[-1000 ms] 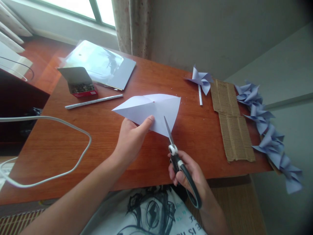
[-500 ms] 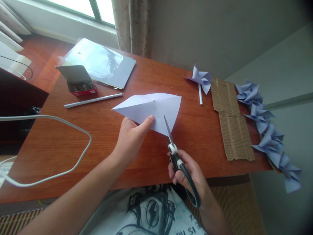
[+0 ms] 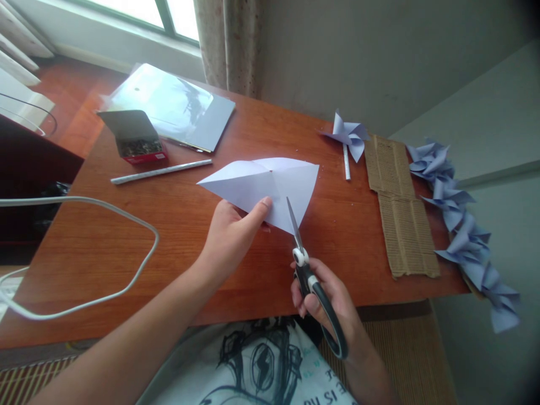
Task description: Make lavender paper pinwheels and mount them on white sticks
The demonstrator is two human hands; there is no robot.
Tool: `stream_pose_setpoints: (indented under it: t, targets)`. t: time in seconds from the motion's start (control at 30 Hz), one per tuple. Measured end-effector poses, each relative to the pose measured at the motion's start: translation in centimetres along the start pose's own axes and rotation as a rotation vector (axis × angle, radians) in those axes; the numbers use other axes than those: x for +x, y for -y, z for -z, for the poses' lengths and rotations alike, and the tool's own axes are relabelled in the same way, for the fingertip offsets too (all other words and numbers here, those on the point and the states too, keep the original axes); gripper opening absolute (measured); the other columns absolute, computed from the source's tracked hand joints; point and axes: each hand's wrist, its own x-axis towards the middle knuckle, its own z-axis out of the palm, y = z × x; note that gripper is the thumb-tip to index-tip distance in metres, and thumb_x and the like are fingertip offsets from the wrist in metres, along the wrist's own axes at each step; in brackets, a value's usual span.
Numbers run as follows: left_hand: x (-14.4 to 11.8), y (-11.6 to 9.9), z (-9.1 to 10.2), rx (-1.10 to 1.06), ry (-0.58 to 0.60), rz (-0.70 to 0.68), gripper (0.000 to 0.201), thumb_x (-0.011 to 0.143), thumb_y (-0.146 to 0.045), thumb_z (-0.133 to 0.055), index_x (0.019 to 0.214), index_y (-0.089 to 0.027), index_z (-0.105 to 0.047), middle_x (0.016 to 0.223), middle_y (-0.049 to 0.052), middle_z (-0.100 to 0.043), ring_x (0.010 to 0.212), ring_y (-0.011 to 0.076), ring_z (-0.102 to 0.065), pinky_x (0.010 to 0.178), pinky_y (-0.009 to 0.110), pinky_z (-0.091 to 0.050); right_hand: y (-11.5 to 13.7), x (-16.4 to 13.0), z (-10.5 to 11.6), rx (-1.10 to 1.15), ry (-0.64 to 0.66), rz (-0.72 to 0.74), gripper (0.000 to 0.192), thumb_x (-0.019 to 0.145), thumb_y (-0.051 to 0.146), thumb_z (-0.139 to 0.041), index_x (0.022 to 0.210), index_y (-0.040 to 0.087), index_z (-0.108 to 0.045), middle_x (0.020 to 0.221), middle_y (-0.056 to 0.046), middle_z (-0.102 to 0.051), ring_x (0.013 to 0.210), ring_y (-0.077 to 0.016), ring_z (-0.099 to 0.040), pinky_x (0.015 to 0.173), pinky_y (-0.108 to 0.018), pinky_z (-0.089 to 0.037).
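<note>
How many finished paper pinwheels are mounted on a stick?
1: the pinwheel on a stick lies at the table's far edge. The stickless pinwheels at right overlap, possibly hiding sticks.

Soft daylight comes in from the window (image 3: pixel 139 14) top left, blown out white there, with glare on the folder (image 3: pixel 169 107). Tabletop (image 3: pixel 177 236) evenly lit, shadows faint. Corners darken and edges bend; mostly sharp.
</note>
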Motion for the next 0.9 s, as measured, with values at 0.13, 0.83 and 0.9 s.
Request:
stream_pose_setpoints:
  t: [0.13, 0.83, 0.9]
  targets:
    - [0.01, 0.00, 0.04, 0.059, 0.001, -0.035, 0.025, 0.078, -0.037, -0.078, 0.071, -0.015, -0.067, 0.062, 0.002, -0.065, 0.055, 0.0156, -0.059, 0.051, 0.025, -0.048, -0.05, -0.08, 0.02, -0.009, 0.007, -0.001, 0.064, 0.081, 0.064, -0.073, 0.126, 0.021, -0.056, 0.081, -0.001, -0.059, 0.065, -0.0139, -0.050, 0.062, -0.027, -0.040]
    - [0.08, 0.12, 0.17, 0.097, 0.007, -0.070, 0.024, 0.081, -0.035, -0.075, 0.071, -0.015, -0.065, 0.064, 0.001, -0.065, 0.056, 0.0137, -0.059, 0.051, 0.022, -0.048, -0.62, -0.07, -0.28, 0.011, -0.012, -0.003, 0.062, 0.082, 0.063, -0.073, 0.125, 0.020, -0.058, 0.078, 0.001, -0.057, 0.062, -0.0106, -0.047, 0.058, -0.025, -0.037]
    - [0.07, 0.10, 0.14, 0.100, 0.008, -0.069, 0.024, 0.081, -0.034, -0.074, 0.071, -0.015, -0.065, 0.064, 0.001, -0.065, 0.056, 0.0135, -0.058, 0.051, 0.022, -0.048, -0.60, -0.08, -0.43, 0.017, -0.034, -0.005, 0.063, 0.081, 0.064, -0.073, 0.123, 0.020, -0.059, 0.077, 0.002, -0.056, 0.061, -0.0103, -0.046, 0.058, -0.024, -0.036]
